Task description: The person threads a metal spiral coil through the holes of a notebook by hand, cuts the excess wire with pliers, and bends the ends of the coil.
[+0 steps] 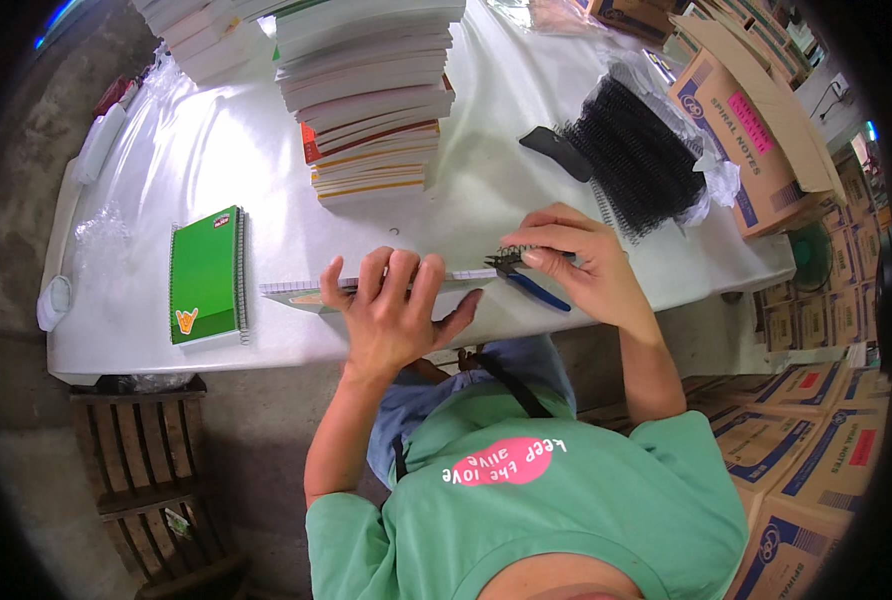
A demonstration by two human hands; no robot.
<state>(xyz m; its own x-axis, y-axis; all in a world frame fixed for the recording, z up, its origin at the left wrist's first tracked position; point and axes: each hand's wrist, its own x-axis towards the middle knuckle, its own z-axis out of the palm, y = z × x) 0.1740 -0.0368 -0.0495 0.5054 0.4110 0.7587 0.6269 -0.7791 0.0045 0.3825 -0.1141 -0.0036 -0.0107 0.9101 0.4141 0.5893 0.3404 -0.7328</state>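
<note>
A notebook with a pale page edge lies along the front edge of the table, seen nearly edge-on. Bent, spread fingers of my left hand hold it down from above. Between thumb and fingertips, my right hand pinches a black spiral binding coil at the notebook's right end. Blue-handled cutting pliers lie just below those fingers, jaws close to the coil. How far the coil runs into the pages is hidden by my hands. A green spiral notebook rests on the left.
Tall stacks of unbound books stand at the back of the white-covered table. Many black coils are heaped at the right, beside an open cardboard box. More cartons are piled at lower right; a wooden slatted rack sits lower left.
</note>
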